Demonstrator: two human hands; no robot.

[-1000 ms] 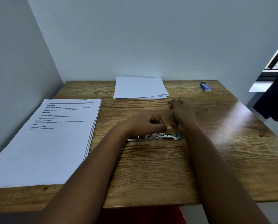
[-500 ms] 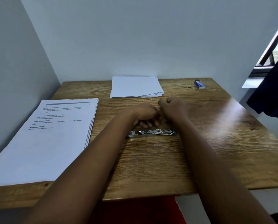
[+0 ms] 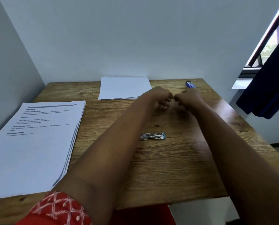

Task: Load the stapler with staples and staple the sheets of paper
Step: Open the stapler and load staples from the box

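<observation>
Above the far middle of the wooden table (image 3: pixel 176 168), the left hand (image 3: pixel 160 99) and right hand (image 3: pixel 188 99) are hovering knuckle to knuckle, each grip curling tight; whether anything is pinched between them cannot be told. Nearer the person, the stapler (image 3: pixel 152 136) is lying flat on the table, apart from both hands. Printed sheets (image 3: pixel 35 143) are sitting at the left edge, blank sheets (image 3: pixel 124 88) by the wall, and a small blue box (image 3: pixel 190 84) at the far right corner.
</observation>
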